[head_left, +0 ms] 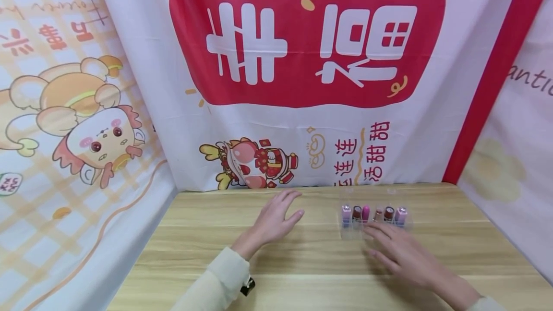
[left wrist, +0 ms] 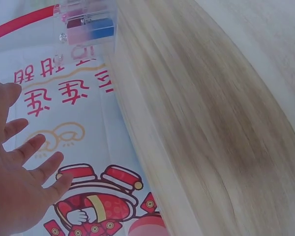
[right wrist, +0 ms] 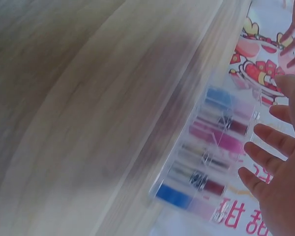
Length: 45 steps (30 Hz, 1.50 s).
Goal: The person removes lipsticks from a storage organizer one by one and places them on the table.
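Note:
A clear plastic organizer (head_left: 350, 234) stands on the right half of the table, holding several lipstick tubes (right wrist: 216, 137) in a row. Some tubes are pink and blue, some have dark caps, and one is bright magenta (head_left: 366, 213). My right hand (head_left: 402, 256) hovers just in front of the organizer with its fingers stretched out; whether a fingertip touches it I cannot tell. To the left of the organizer, my left hand (head_left: 274, 217) is held over the table, fingers extended and thumb apart, with nothing in it.
The wooden table (head_left: 194, 253) runs back to a hanging white cloth (head_left: 259, 124) with red printing. Patterned cloths (head_left: 86, 109) hang at both sides. A black band (head_left: 247, 286) sits at my left wrist.

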Each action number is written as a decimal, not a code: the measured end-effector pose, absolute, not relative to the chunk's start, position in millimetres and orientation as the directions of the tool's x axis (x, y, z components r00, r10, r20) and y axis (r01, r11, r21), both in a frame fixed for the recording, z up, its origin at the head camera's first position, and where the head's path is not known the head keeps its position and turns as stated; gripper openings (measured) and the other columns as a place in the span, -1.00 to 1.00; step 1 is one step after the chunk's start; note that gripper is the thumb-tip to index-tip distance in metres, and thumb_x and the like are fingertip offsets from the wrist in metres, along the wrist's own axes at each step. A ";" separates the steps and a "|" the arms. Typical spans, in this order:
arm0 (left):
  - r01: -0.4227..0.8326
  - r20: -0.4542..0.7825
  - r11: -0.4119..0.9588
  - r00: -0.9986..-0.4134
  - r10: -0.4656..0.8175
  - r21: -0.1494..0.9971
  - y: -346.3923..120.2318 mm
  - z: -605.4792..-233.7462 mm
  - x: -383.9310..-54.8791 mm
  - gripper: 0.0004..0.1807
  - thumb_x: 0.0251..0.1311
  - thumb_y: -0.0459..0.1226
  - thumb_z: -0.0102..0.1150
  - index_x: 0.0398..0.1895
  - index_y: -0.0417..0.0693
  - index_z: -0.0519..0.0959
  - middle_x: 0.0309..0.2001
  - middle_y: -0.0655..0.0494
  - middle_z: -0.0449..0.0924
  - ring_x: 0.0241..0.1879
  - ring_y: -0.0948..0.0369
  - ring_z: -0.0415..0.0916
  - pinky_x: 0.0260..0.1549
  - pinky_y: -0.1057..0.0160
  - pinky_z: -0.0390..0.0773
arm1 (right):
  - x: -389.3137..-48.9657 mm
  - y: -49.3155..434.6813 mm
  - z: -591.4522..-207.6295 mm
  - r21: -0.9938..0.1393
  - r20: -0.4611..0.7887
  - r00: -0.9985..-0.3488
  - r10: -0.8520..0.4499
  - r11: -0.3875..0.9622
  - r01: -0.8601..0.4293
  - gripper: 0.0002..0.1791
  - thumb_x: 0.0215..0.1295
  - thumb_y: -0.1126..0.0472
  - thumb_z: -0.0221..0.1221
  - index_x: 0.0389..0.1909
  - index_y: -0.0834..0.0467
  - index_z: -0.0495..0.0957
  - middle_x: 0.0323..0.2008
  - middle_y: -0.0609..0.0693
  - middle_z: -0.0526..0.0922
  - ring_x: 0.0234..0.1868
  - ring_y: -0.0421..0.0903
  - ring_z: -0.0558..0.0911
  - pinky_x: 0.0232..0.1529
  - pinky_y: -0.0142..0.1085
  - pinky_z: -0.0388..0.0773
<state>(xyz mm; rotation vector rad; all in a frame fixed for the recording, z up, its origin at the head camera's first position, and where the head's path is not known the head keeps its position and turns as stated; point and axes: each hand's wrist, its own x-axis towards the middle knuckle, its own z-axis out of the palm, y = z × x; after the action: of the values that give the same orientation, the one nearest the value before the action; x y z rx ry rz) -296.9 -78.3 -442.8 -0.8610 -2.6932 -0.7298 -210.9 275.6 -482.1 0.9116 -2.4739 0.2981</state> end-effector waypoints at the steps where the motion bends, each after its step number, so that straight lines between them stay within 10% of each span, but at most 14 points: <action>1: 0.590 0.346 0.702 -0.806 0.480 0.399 -77.7 -443.0 -296.5 -0.42 0.48 0.03 0.07 0.48 0.09 0.36 0.45 0.05 0.36 0.44 0.03 0.29 0.40 -0.17 0.31 | -210.4 277.8 -482.1 -0.043 0.512 -0.665 -0.544 0.757 -0.652 -0.38 0.25 0.10 0.40 0.33 0.10 0.52 0.30 0.06 0.55 0.27 0.14 0.55 0.24 0.17 0.48; 18: 0.571 0.323 0.694 -0.820 0.472 0.438 -68.6 -444.9 -295.7 -0.42 0.47 0.04 0.09 0.48 0.15 0.35 0.46 0.11 0.35 0.44 0.07 0.29 0.37 -0.14 0.37 | -204.7 319.2 -479.6 -0.128 0.511 -0.748 -0.424 0.822 -0.554 -0.46 0.25 0.14 0.42 0.25 0.11 0.56 0.23 0.15 0.59 0.17 0.21 0.60 0.10 0.21 0.56; 22: 0.578 0.324 0.673 -0.816 0.479 0.460 -66.2 -444.4 -295.1 -0.42 0.47 0.02 0.10 0.49 0.13 0.34 0.45 0.09 0.35 0.43 0.05 0.31 0.35 -0.15 0.39 | -207.5 329.2 -479.4 -0.119 0.539 -0.730 -0.420 0.820 -0.559 -0.43 0.20 0.16 0.44 0.24 0.12 0.56 0.23 0.16 0.58 0.18 0.22 0.58 0.47 -0.33 0.25; 26: 0.575 0.318 0.649 -0.818 0.480 0.498 -64.2 -443.1 -294.5 -0.41 0.47 0.02 0.10 0.49 0.11 0.34 0.46 0.08 0.34 0.44 0.05 0.30 0.38 -0.11 0.37 | -210.8 337.9 -478.1 -0.112 0.563 -0.710 -0.423 0.812 -0.573 -0.37 0.13 0.21 0.47 0.26 0.16 0.56 0.22 0.14 0.59 0.17 0.19 0.57 0.36 -0.73 -0.22; 32: 0.573 0.323 0.623 -0.818 0.476 0.532 -60.6 -441.7 -295.8 -0.42 0.46 -0.03 0.14 0.47 0.08 0.36 0.44 0.07 0.37 0.43 0.07 0.31 0.41 -0.07 0.35 | -214.9 345.0 -476.5 -0.165 0.540 -0.759 -0.364 0.838 -0.520 -0.39 0.20 0.17 0.45 0.29 0.10 0.54 0.21 0.10 0.58 0.18 0.14 0.56 0.38 -0.36 0.35; 35: 0.571 0.331 0.600 -0.818 0.470 0.560 -58.2 -441.8 -296.7 -0.44 0.45 -0.07 0.17 0.45 0.05 0.38 0.40 0.07 0.41 0.38 0.08 0.36 0.37 -0.04 0.40 | -217.7 348.2 -476.2 -0.207 0.542 -0.773 -0.331 0.839 -0.504 -0.41 0.22 0.18 0.44 0.28 0.13 0.53 0.21 0.11 0.57 0.19 0.16 0.55 0.39 -0.48 0.23; 45: 0.583 0.374 0.527 -0.809 0.454 0.618 -49.1 -445.0 -299.5 -0.49 0.42 -0.08 0.20 0.38 0.06 0.46 0.34 0.09 0.47 0.21 0.08 0.50 0.18 0.07 0.56 | -228.5 355.1 -467.8 -0.335 0.471 -0.840 -0.270 0.826 -0.454 -0.30 0.33 0.12 0.37 0.41 0.21 0.34 0.33 0.33 0.41 0.27 0.44 0.42 0.08 0.47 0.39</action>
<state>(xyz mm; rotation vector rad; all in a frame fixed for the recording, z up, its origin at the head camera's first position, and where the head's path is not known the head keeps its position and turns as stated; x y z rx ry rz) -299.5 -49.1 -445.0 -0.8893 -2.5965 -1.1464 -228.5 355.1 -467.8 0.5406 -2.5997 0.6193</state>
